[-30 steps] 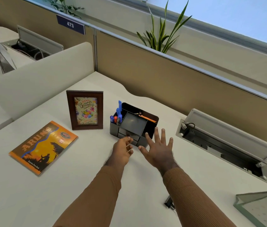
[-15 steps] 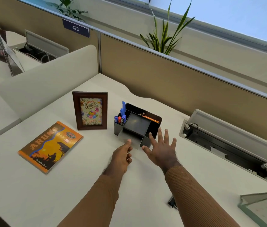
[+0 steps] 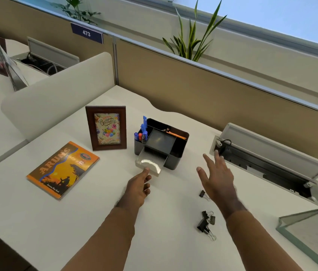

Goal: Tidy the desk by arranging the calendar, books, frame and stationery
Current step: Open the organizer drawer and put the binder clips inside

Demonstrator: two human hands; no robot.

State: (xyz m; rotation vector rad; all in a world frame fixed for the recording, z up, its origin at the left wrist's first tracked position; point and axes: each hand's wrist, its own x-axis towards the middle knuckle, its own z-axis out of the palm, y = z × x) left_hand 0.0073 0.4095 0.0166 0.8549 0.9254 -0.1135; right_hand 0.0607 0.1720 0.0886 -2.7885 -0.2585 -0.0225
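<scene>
White desk [image 3: 37, 222]: organizer drawer [image 3: 148, 165] at left hand [image 3: 136, 189], right hand [image 3: 217, 178] apart.

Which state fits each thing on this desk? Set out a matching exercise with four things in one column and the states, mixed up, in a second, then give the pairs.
Things
1. frame
2. book
3. drawer
4. clips

States
A. pulled out of the organizer, left hand at its front
B. loose on the desk, near the right hand
C. standing upright, showing a birthday card
D. lying flat, orange cover up

Pairs: 1-C, 2-D, 3-A, 4-B
</scene>
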